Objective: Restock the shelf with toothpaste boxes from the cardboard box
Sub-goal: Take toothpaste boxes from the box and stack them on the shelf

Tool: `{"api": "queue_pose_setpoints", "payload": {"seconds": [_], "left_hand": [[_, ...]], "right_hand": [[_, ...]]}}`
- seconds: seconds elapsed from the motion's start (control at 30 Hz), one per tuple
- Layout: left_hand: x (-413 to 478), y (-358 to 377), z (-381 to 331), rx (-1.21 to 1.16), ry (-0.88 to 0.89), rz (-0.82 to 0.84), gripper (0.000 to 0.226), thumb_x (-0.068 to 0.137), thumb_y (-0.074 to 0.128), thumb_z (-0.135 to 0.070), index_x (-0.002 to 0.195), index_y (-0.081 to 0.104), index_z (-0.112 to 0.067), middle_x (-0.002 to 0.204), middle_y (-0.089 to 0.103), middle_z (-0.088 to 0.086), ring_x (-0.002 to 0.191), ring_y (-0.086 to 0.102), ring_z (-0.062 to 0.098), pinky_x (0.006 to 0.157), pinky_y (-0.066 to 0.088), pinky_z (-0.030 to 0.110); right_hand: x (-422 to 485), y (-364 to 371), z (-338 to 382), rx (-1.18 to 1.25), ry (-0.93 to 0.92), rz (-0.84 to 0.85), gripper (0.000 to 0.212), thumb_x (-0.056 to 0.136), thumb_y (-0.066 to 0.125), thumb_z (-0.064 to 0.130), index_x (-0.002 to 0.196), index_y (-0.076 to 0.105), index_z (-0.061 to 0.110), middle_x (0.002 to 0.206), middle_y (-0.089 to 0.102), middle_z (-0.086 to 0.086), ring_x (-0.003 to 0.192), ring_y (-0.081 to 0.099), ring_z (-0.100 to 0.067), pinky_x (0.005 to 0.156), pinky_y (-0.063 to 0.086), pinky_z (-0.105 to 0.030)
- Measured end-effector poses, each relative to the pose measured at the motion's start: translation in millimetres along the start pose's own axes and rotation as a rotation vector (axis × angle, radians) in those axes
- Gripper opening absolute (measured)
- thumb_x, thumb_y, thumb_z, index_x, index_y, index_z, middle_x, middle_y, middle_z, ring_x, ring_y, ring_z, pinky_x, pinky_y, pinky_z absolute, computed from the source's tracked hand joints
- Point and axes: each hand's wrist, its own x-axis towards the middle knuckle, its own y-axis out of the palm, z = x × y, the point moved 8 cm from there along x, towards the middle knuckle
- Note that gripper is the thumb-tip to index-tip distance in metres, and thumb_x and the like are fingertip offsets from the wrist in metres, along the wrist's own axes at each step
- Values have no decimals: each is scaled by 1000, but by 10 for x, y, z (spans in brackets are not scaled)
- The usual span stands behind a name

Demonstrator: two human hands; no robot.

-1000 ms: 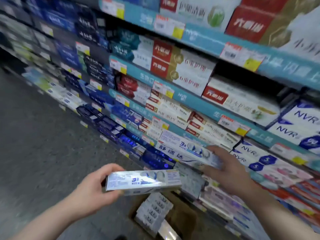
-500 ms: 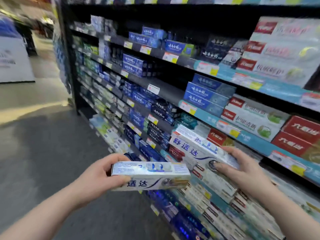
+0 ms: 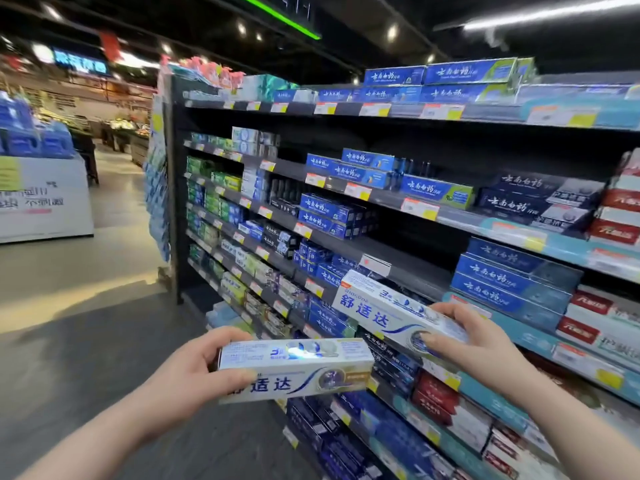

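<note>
R hand (image 3: 479, 344) gripping toothpaste box (image 3: 381, 306) at near end, long axis pointing up-left toward bare shelf gap (image 3: 415, 268); nearer than L hand (image 3: 183, 374), gripping second box (image 3: 294, 370) crosswise.

Two long white boxes with blue lettering are hovering before the shelf (image 3: 422, 275). The near box (image 3: 294, 370) is lying level, gripped at its left end; the far box (image 3: 398, 313) is tilting, its left end raised toward the shelf.
</note>
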Motion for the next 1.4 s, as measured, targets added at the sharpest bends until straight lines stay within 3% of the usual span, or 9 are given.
{"api": "queue_pose_setpoints", "payload": {"seconds": [0.23,0.4,0.63,0.8,0.93,1.13,1.2,1.27,1.4], "left_hand": [[676,-172,307,-69,-28,31,46,45,77,-40,87,67,-26,96,67,18,74,62,11,64,49,17],[1523,-211,551,-65,-50,82,47,49,75,-35,92,66,-18,92,72,11,75,65,10,64,51,16],[2970,46,639,-104,-71,179,58,36,87,-41,89,68,-26,86,72,-4,76,66,5,67,54,22],[3661,163,750,-114,-87,202,47,52,74,-32,97,65,-22,93,71,4,81,65,10,72,53,29],[4060,266,820,-135,-69,238,50,50,75,-29,96,64,-17,84,71,1,73,64,7,63,51,20],[4608,371,964,-147,-80,314,62,31,88,-37,89,68,-29,86,74,-1,71,65,8,69,53,25],[4772,404,994,-150,-80,361,58,42,86,-26,96,65,-20,87,74,1,75,67,9,69,54,23],[4946,411,1039,-151,-90,417,47,55,77,-16,99,62,-13,86,74,2,77,67,9,67,54,20],[5265,292,1113,-204,-86,491,62,47,79,-27,104,61,-12,99,68,11,85,66,16,71,53,23]], "right_hand": [[755,136,10,-27,13,-6,34,78,68,38,107,51,35,102,62,15,82,65,-15,64,49,-27],[1531,112,-334,12,76,-74,31,78,70,32,105,55,31,99,64,7,86,66,-27,69,52,-35],[2697,-145,-757,-35,46,-149,25,77,72,26,92,54,36,99,62,10,87,58,-11,68,41,-17],[3284,-255,-944,-54,31,-181,25,75,73,19,95,59,26,96,65,4,87,58,-13,68,39,-10],[3565,-293,-1111,-74,54,-211,31,73,75,18,101,61,20,97,66,5,86,59,-9,66,38,-3],[3829,-279,-1330,-60,151,-249,51,66,79,36,112,62,22,107,67,4,102,60,-14,86,39,-21],[3876,-240,-1343,-37,159,-260,53,61,79,44,107,61,26,105,68,5,99,62,-13,86,42,-21],[3926,-174,-1306,-34,165,-277,42,67,79,30,104,59,26,106,68,1,98,61,-15,87,41,-24],[4088,-32,-1245,-30,150,-311,36,69,78,16,98,59,26,99,67,4,98,62,-16,75,40,-1]]}}
